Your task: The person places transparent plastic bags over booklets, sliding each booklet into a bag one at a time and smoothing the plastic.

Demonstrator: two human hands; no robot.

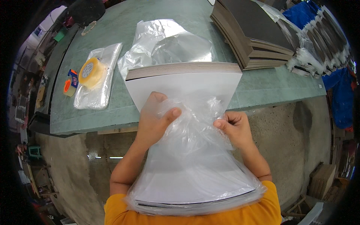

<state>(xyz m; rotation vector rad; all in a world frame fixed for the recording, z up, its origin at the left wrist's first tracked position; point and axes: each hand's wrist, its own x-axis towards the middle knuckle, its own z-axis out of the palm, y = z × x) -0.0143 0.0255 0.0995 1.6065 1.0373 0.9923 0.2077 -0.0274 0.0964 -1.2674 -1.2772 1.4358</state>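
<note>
A thick stack of white-faced boards leans from the green table's edge toward my body, its far end bare and its layered edges showing. A clear plastic bag covers the near part, down against my yellow shirt; its mouth is bunched up across the middle. My left hand grips the bunched bag at the left side of the stack, thumb on top, some fingers hidden by film. On the right side, my right hand pinches the bag's edge between thumb and curled fingers.
On the green table lie crumpled clear film, folded plastic bags, a wide tape roll and a small tape dispenser. Dark boards are piled at the far right, beside wrapped stacks. Cardboard stands on the floor.
</note>
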